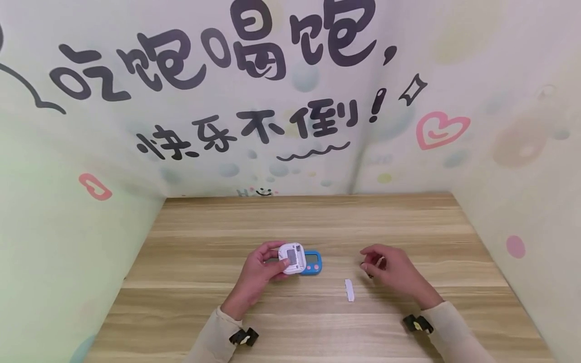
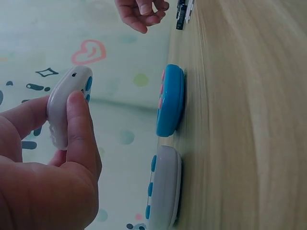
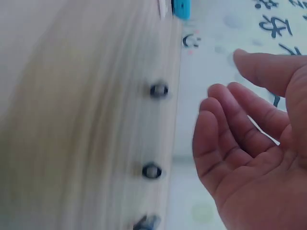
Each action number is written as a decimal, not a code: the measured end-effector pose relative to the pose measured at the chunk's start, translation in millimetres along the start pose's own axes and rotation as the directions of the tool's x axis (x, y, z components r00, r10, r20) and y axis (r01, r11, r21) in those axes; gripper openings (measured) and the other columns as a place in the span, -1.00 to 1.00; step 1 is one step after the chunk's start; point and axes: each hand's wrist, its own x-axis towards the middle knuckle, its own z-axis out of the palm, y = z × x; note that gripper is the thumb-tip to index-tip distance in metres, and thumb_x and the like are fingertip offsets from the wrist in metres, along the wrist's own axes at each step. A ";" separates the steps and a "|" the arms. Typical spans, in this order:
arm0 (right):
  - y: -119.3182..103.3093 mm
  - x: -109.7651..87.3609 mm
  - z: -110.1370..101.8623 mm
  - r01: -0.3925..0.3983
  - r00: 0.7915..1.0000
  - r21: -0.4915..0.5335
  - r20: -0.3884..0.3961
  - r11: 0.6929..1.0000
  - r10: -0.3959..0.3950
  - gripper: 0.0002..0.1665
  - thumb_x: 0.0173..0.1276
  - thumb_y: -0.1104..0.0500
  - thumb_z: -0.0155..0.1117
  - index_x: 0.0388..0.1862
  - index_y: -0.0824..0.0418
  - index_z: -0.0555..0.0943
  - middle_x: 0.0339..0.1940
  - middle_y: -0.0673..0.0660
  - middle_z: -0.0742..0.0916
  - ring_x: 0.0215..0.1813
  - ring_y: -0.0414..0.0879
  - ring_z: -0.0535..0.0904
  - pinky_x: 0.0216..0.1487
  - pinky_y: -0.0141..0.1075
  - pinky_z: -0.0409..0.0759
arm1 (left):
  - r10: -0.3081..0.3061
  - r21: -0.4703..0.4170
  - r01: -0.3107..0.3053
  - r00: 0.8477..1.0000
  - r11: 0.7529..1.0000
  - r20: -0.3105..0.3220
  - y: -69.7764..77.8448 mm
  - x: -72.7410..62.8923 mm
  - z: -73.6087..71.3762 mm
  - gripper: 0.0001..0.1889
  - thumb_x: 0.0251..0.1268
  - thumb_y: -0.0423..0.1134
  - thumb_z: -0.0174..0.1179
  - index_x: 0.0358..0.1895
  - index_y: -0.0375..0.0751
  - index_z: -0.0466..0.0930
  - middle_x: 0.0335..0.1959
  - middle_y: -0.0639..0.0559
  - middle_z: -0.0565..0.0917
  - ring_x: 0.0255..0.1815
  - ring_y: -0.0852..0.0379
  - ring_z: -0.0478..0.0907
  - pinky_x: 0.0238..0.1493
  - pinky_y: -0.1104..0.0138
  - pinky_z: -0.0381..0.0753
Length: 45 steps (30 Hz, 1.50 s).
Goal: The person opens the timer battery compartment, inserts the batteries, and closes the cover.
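My left hand (image 1: pixel 258 272) holds a white digital timer (image 1: pixel 297 249) between thumb and fingers, its back turned up and a long slot uncovered along one side. Blue buttons show on its far face in the left wrist view. Behind it on the table lies a blue timer (image 1: pixel 312 263) with a small screen and pink buttons. My right hand (image 1: pixel 392 267) hovers over the table, fingers loosely curved; the right wrist view shows nothing between thumb and fingers. Close to it lie small black batteries (image 2: pixel 181 18), seen end-on as dark rounds (image 3: pixel 159 90) in the right wrist view.
A white strip-shaped cover (image 1: pixel 349 290) lies on the wooden table (image 1: pixel 308 333) between the hands. Another white timer with blue buttons (image 2: pixel 165 187) rests near the blue one. Printed walls (image 1: pixel 272 171) enclose the table at the back and both sides.
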 end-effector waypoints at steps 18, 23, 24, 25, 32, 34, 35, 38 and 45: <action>21.3 -3.1 -4.9 0.124 0.981 -0.236 0.178 0.964 -0.083 -0.33 0.24 0.01 0.64 0.34 -0.02 0.67 0.27 0.01 0.68 0.33 0.09 0.50 0.26 0.23 0.37 | -0.002 0.001 0.002 1.000 1.000 0.001 -0.6 0.3 -4.2 -0.43 0.35 -0.50 0.35 0.41 -0.34 0.46 0.02 -0.10 0.68 -0.14 0.11 0.74 -0.18 0.28 0.85; 16.3 -1.5 -0.6 0.103 0.971 -0.299 0.238 0.949 -0.030 -0.26 0.23 -0.01 0.65 0.40 -0.22 0.63 0.29 0.01 0.61 0.35 0.08 0.39 0.21 0.25 0.29 | -0.008 0.005 0.008 1.000 1.000 0.000 -2.1 0.7 -3.6 -0.43 0.35 -0.50 0.35 0.41 -0.33 0.47 0.03 -0.11 0.68 -0.14 0.11 0.74 -0.16 0.27 0.85; 15.3 -0.9 0.3 0.105 0.969 -0.309 0.244 0.945 -0.028 -0.27 0.23 -0.02 0.65 0.39 -0.27 0.63 0.29 0.01 0.60 0.35 0.08 0.38 0.19 0.23 0.28 | -0.009 0.008 0.009 1.000 1.000 0.000 -2.4 0.8 -3.7 -0.43 0.35 -0.49 0.36 0.41 -0.33 0.47 0.03 -0.12 0.68 -0.13 0.11 0.74 -0.15 0.26 0.86; 14.3 -0.2 1.2 0.109 0.968 -0.319 0.249 0.942 -0.028 -0.28 0.24 -0.03 0.65 0.38 -0.31 0.63 0.29 0.02 0.59 0.34 0.08 0.37 0.18 0.21 0.28 | -0.010 0.011 0.010 1.000 1.000 -0.002 -2.7 0.7 -3.8 -0.43 0.35 -0.49 0.36 0.41 -0.32 0.47 0.03 -0.12 0.68 -0.13 0.11 0.74 -0.14 0.25 0.86; 8.1 2.9 5.5 0.149 0.967 -0.352 0.247 0.924 -0.062 -0.45 0.24 0.00 0.64 0.19 -0.39 0.72 0.25 0.05 0.58 0.30 0.09 0.35 0.11 0.14 0.27 | -0.008 0.005 0.008 1.000 1.000 0.011 -3.8 0.8 -3.6 -0.43 0.35 -0.50 0.35 0.41 -0.34 0.46 0.03 -0.12 0.68 -0.13 0.11 0.74 -0.11 0.21 0.86; 6.0 3.1 5.6 0.143 0.969 -0.351 0.239 0.925 -0.059 -0.47 0.23 0.02 0.65 0.16 -0.36 0.72 0.22 0.00 0.58 0.29 0.06 0.36 0.11 0.12 0.28 | -0.008 0.000 0.008 1.000 1.000 0.015 -3.8 1.0 -3.0 -0.42 0.34 -0.50 0.35 0.41 -0.34 0.46 0.02 -0.10 0.68 -0.13 0.11 0.74 -0.12 0.21 0.86; 5.2 3.1 5.6 0.138 0.971 -0.345 0.234 0.928 -0.058 -0.47 0.23 0.03 0.65 0.15 -0.34 0.72 0.20 -0.04 0.59 0.28 0.04 0.36 0.11 0.11 0.27 | -0.008 -0.002 0.008 1.000 1.000 0.016 -3.8 1.1 -2.7 -0.42 0.34 -0.51 0.35 0.41 -0.33 0.46 0.02 -0.08 0.68 -0.14 0.11 0.74 -0.12 0.21 0.86; 2.4 3.4 4.9 0.132 0.973 -0.315 0.221 0.940 -0.062 -0.47 0.20 0.06 0.66 0.14 -0.28 0.72 0.16 -0.13 0.61 0.26 0.01 0.38 0.10 0.09 0.27 | -0.010 -0.004 0.010 1.000 1.000 0.017 -3.8 1.2 -1.9 -0.42 0.33 -0.52 0.35 0.41 -0.32 0.47 0.00 -0.05 0.68 -0.14 0.12 0.74 -0.13 0.20 0.86; -1.1 5.4 3.6 0.141 0.980 -0.265 0.175 0.954 -0.096 -0.44 0.18 0.11 0.65 0.17 -0.10 0.69 0.17 -0.16 0.70 0.28 0.00 0.46 0.12 0.01 0.33 | -0.010 0.003 0.010 0.999 1.000 0.031 -3.7 0.3 0.4 -0.42 0.33 -0.50 0.36 0.41 -0.32 0.47 -0.01 -0.06 0.67 -0.15 0.12 0.73 -0.09 0.15 0.87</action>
